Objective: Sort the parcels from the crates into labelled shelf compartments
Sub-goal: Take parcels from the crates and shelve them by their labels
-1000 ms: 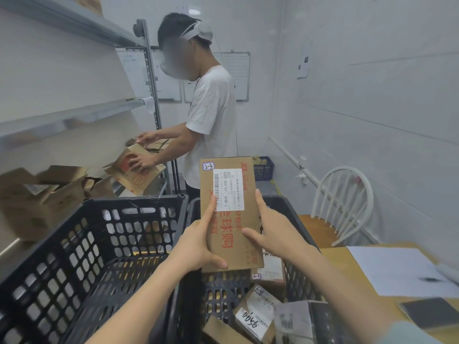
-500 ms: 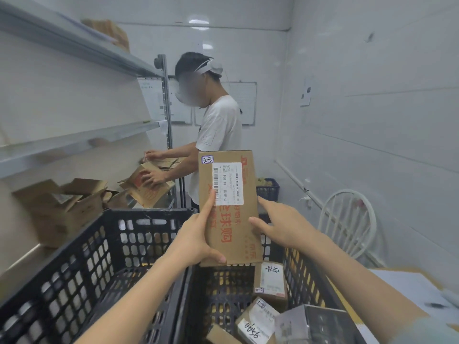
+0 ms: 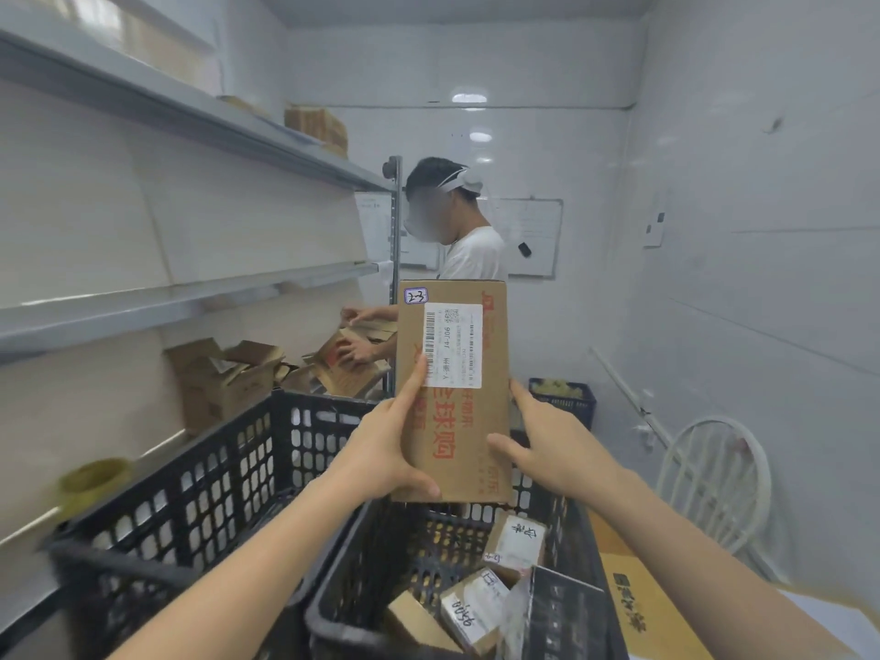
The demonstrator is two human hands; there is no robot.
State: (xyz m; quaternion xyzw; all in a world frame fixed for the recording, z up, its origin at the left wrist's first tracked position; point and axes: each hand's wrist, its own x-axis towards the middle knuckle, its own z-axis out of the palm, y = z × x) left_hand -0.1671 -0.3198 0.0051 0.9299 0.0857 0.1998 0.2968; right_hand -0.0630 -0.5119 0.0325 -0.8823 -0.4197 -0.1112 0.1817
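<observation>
1. Here, a brown parcel [image 3: 452, 397] marked "2-3" is held upright in the air, above the far edge of the right crate [image 3: 583, 531].
2. The left hand [image 3: 385, 450] grips its lower left corner, thumb across the front.
3. The right hand [image 3: 552, 450] holds the right edge, fingers [image 3: 521, 397] curled round it.
4. Smaller parcels [image 3: 516, 545] lie in that crate; the left crate [image 3: 228, 469] stands just beside it.
</observation>
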